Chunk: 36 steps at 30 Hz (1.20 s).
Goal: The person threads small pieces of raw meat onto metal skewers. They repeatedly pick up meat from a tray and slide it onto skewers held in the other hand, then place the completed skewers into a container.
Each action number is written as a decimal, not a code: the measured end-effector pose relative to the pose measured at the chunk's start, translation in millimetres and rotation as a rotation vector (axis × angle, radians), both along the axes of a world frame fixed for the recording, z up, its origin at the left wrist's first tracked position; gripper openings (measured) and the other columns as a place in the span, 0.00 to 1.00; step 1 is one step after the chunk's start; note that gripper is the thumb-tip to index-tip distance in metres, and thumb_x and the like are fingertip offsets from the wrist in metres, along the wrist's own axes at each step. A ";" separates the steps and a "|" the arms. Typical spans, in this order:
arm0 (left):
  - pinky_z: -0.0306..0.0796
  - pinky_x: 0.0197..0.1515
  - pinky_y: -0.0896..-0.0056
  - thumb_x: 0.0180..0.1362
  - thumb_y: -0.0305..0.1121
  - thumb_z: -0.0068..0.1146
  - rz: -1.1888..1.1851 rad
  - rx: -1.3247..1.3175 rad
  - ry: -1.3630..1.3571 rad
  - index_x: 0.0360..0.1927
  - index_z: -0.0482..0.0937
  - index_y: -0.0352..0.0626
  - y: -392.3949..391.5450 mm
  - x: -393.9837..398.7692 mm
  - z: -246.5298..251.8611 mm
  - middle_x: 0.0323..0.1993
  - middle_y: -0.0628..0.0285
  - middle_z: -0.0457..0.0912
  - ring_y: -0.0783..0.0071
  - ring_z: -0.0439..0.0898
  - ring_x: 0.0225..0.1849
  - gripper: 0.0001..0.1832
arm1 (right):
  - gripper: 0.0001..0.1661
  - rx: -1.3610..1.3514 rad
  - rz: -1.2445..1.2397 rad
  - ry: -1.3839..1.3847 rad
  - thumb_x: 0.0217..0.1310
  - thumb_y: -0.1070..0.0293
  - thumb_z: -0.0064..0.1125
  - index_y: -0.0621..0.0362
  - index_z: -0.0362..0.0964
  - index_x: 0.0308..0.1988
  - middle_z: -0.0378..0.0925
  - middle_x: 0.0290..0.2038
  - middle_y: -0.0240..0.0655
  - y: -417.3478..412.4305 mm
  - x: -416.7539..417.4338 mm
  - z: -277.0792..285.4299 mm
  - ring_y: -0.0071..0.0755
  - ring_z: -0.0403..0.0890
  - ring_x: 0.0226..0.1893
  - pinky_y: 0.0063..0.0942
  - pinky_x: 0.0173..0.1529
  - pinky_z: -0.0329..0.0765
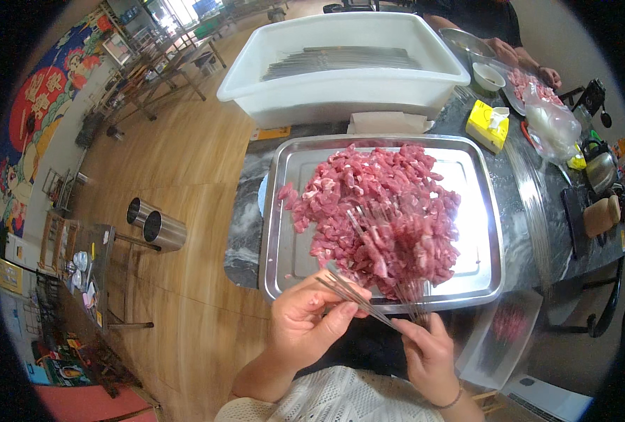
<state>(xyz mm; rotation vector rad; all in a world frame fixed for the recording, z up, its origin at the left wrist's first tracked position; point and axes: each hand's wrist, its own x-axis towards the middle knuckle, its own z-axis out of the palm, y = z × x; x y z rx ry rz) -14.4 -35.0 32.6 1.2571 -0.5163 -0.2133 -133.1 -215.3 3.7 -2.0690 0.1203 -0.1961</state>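
A metal tray [465, 198] heaped with raw meat pieces [365, 174] lies on the dark marble-patterned table in front of me. My left hand [307, 322], at the tray's near edge, pinches several thin bare metal skewers [352, 295] between thumb and fingers. They slant down to the right, their lower ends reaching my right hand [429, 345]. That hand grips the handle ends of a fanned bunch of skewers [413, 300], which point away from me over the meat. Meat pieces [415, 237] appear threaded on their far parts; motion blur hides how many.
Beyond the tray stands a white plastic tub [344, 95] holding many skewers [344, 60]. A yellow tissue pack [486, 126] and loose skewers [529, 205] lie to the right. Another person's hands [502, 53] are near a meat tray. A pale bin [476, 343] stands lower right.
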 end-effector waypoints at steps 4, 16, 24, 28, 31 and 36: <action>0.79 0.34 0.69 0.55 0.17 0.49 0.026 0.010 0.169 0.33 0.79 0.29 -4.7 7.5 7.4 0.31 0.52 0.79 0.67 0.81 0.30 0.07 | 0.15 0.309 0.035 0.046 0.51 0.79 0.60 0.60 0.79 0.42 0.77 0.30 0.38 -9.1 -4.9 -7.8 0.32 0.77 0.31 0.26 0.35 0.72; 0.70 0.28 0.71 0.53 0.33 0.63 0.443 1.025 -0.797 0.33 0.81 0.36 -39.0 149.0 -12.1 0.25 0.58 0.79 0.73 0.76 0.23 0.10 | 0.13 0.603 -0.275 0.184 0.59 0.76 0.56 0.62 0.79 0.45 0.78 0.32 0.30 -2.4 -12.1 -8.7 0.19 0.74 0.29 0.19 0.36 0.70; 0.70 0.29 0.72 0.54 0.33 0.61 0.397 0.790 -0.407 0.30 0.81 0.36 -17.6 120.7 -11.0 0.23 0.58 0.79 0.74 0.76 0.23 0.09 | 0.17 0.332 -0.190 0.071 0.58 0.79 0.54 0.60 0.78 0.48 0.78 0.33 0.33 -4.3 -16.3 -22.0 0.21 0.74 0.28 0.21 0.35 0.71; 0.71 0.31 0.73 0.52 0.35 0.63 0.440 1.023 -0.692 0.29 0.81 0.38 -37.4 144.1 -14.8 0.23 0.57 0.78 0.72 0.77 0.25 0.09 | 0.17 0.363 -0.223 0.072 0.58 0.79 0.55 0.59 0.78 0.47 0.78 0.32 0.33 -1.0 -20.7 -24.4 0.21 0.74 0.28 0.21 0.34 0.71; 0.72 0.30 0.72 0.56 0.33 0.59 0.399 0.951 -0.660 0.29 0.81 0.35 -29.5 141.2 -12.6 0.26 0.61 0.81 0.73 0.81 0.27 0.09 | 0.16 0.374 -0.236 0.072 0.57 0.79 0.55 0.59 0.78 0.47 0.78 0.31 0.32 2.0 -19.2 -22.8 0.20 0.74 0.28 0.21 0.33 0.71; 0.78 0.31 0.75 0.67 0.34 0.48 0.129 0.203 0.205 0.37 0.76 0.37 0.7 89.0 -10.7 0.33 0.55 0.82 0.70 0.83 0.30 0.11 | 0.17 0.345 -0.180 0.067 0.56 0.79 0.55 0.59 0.78 0.47 0.78 0.30 0.33 2.6 -20.3 -24.0 0.22 0.75 0.27 0.21 0.33 0.71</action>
